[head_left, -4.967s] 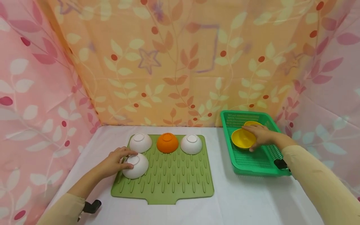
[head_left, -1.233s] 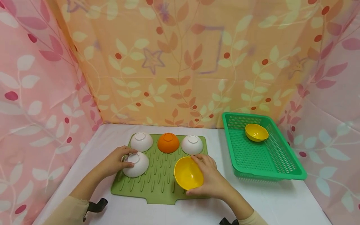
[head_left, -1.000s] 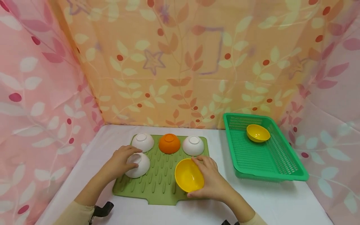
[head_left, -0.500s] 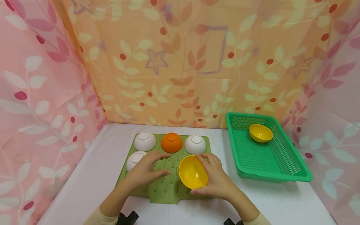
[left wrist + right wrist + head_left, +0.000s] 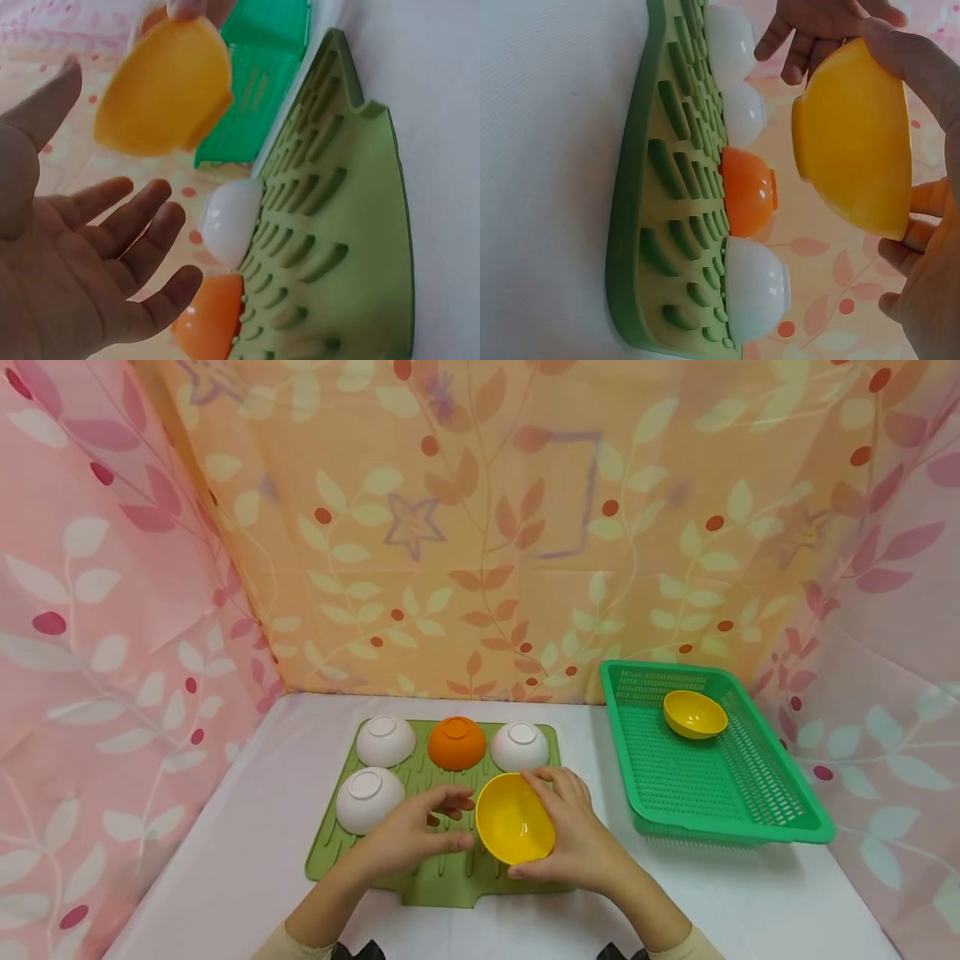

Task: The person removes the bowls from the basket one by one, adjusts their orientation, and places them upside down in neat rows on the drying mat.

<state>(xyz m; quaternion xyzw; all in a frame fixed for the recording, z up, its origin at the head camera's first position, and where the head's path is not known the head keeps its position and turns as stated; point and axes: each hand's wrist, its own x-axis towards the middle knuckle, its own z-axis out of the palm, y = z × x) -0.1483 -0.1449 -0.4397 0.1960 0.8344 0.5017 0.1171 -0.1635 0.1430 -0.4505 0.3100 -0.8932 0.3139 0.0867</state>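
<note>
My right hand (image 5: 577, 835) grips a yellow bowl (image 5: 515, 820) by its rim, holding it tilted above the green ridged mat (image 5: 442, 892). Just left of that bowl is my left hand (image 5: 412, 831), its fingers spread and holding nothing; the left wrist view shows a gap between hand and bowl. Along the mat's back edge stand a white bowl (image 5: 386, 742), an orange bowl (image 5: 457, 743) and a second white bowl (image 5: 520, 747), all upside down. Another upside-down white bowl (image 5: 369, 799) sits in front of the left one, partly behind my left hand.
A green plastic basket (image 5: 731, 833) stands on the right of the white-covered table (image 5: 225, 860). Inside it, near the back, lies another yellow bowl (image 5: 695, 714). Patterned cloth walls (image 5: 480, 527) enclose the table at the back and both sides.
My right hand has brought one yellow bowl from the basket over the mat. My left hand has let go of the front white bowl and moved right, close to the yellow bowl.
</note>
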